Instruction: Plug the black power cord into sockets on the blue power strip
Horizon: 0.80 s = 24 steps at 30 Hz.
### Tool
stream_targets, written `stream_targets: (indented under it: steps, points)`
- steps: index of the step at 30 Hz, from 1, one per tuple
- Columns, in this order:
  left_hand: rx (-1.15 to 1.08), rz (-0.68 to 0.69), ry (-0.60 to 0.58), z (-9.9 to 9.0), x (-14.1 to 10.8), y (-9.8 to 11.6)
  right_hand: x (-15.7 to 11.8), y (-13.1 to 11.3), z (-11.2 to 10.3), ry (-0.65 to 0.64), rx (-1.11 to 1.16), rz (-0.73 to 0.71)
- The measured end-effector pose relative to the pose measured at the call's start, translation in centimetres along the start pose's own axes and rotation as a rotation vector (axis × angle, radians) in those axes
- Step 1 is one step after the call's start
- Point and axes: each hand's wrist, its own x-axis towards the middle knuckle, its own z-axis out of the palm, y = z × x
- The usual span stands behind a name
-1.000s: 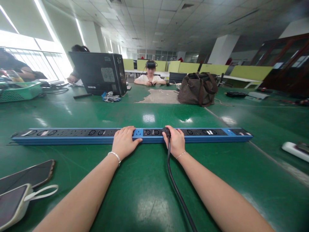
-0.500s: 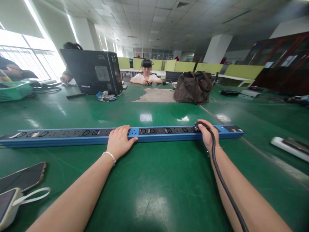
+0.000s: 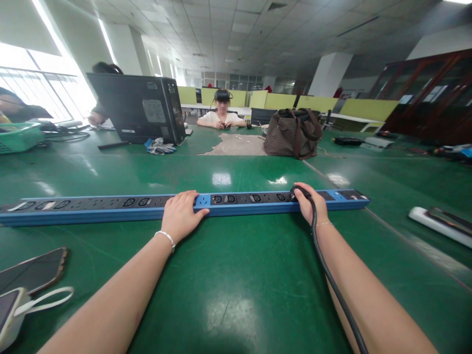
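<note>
- The glossy green surface (image 3: 228, 255) spreads wide in front of me and carries the things below.
- The long blue power strip with black socket panels (image 3: 243, 210) lies crosswise on it before me, its left end at the edge of my view.
- Beyond the strip, to the left, stands a black boxy computer case (image 3: 136, 108).
- Also beyond it, right of centre, slumps a brown woven bag with dark handles (image 3: 291, 135).
- A thick black cable (image 3: 328, 275) runs from my right hand (image 3: 313, 206) down along my forearm and out of view.
- My left hand (image 3: 180, 215) rests on the strip, its fingers laid over the top and its thumb spread beside a bright blue socket.
- My right hand's fingers are closed around the black plug (image 3: 293, 192) at the cable's end, over the strip's right-hand part; I cannot tell whether it sits in a socket.
- Near my left forearm lies a dark flat phone (image 3: 35, 270).
- A silver-coloured bracelet (image 3: 166, 239) circles my left wrist.
</note>
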Motion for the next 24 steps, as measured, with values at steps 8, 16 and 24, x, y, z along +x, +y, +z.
stream_targets:
  steps: [8,16,24]
  points:
    - [0.004,0.005,-0.002,0.0,0.0,0.0,-0.9,-0.2,-0.9,-0.129,-0.214,-0.174]
    - [-0.002,0.009,-0.001,-0.1,0.0,0.0,-1.3,-0.9,-0.8,-0.103,-0.265,-0.069]
    - [-0.003,-0.001,-0.018,0.0,0.1,-0.1,-0.8,-1.3,-0.6,-0.117,-0.234,0.011]
